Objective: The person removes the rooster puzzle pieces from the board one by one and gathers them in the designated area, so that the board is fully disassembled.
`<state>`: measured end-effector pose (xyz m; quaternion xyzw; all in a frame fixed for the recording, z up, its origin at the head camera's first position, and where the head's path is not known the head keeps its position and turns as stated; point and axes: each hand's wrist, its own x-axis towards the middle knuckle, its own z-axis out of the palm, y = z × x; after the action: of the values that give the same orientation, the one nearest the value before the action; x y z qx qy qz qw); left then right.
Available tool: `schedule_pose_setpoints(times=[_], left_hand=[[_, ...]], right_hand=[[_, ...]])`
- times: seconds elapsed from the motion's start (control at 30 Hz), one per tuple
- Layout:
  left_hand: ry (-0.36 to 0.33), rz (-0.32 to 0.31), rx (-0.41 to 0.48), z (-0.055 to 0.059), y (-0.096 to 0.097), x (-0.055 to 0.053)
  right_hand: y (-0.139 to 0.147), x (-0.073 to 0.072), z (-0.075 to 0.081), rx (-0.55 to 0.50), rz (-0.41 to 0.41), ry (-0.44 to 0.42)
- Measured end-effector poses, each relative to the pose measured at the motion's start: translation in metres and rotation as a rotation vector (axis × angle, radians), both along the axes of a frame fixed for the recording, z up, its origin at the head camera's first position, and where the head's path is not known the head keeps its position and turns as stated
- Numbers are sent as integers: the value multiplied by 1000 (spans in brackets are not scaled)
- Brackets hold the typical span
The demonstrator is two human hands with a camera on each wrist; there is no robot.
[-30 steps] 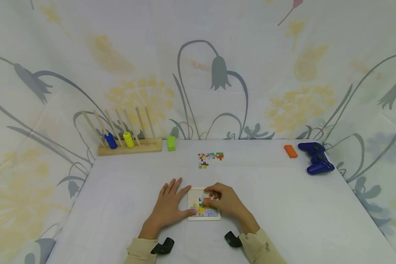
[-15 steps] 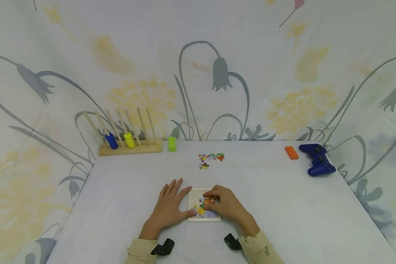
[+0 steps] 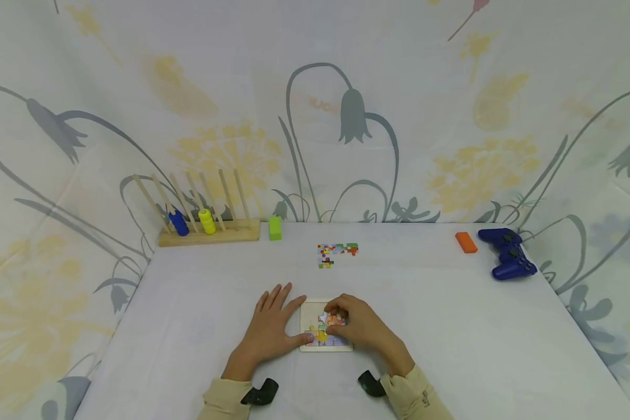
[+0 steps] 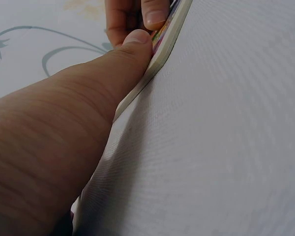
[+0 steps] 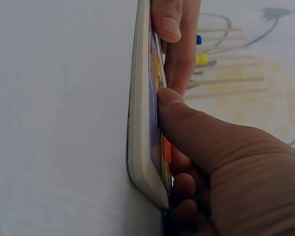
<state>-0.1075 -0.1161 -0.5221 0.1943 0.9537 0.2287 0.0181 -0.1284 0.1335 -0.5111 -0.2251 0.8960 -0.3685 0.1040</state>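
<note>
A shallow jigsaw tray [image 3: 325, 349] with a pale rim lies on the white cloth, its lower and right parts filled with colourful pieces. My left hand [image 3: 265, 333] lies spread at its left side, thumb over the lower left pieces and forefinger by the upper left corner. Curled over the tray's right part, my right hand [image 3: 366, 322] pinches an orange-patterned puzzle piece [image 3: 335, 319] between thumb and fingertips, low among the fitted pieces. In the right wrist view that thumb [image 5: 184, 115] touches the picture surface; the other fingers bend behind the tray's edge. The tray's upper left shows bare board.
Several loose puzzle pieces [image 3: 338, 249] lie beyond the tray. Along the back stand a wooden peg rack [image 3: 226, 232] with blue and yellow beads and a green block [image 3: 275, 228]. An orange block [image 3: 466, 242] and a blue game controller [image 3: 506, 255] lie at the back right.
The orange-patterned piece, held tilted in my right fingers a second ago, now lies flatter in the tray's right part. My left hand keeps its place.
</note>
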Motion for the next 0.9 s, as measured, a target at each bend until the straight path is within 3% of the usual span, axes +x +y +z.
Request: schedule_pose_setpoints(times=[0.27, 0.5, 0.9], left_hand=[[-5, 3, -6, 1, 0, 1], [-5, 9, -28, 0, 0, 0], [9, 6, -26, 0, 0, 0]], right_hand=[[1, 1, 5, 0, 40, -3], [-1, 1, 9, 59, 39, 21], [-2, 3, 10, 73, 34, 25]])
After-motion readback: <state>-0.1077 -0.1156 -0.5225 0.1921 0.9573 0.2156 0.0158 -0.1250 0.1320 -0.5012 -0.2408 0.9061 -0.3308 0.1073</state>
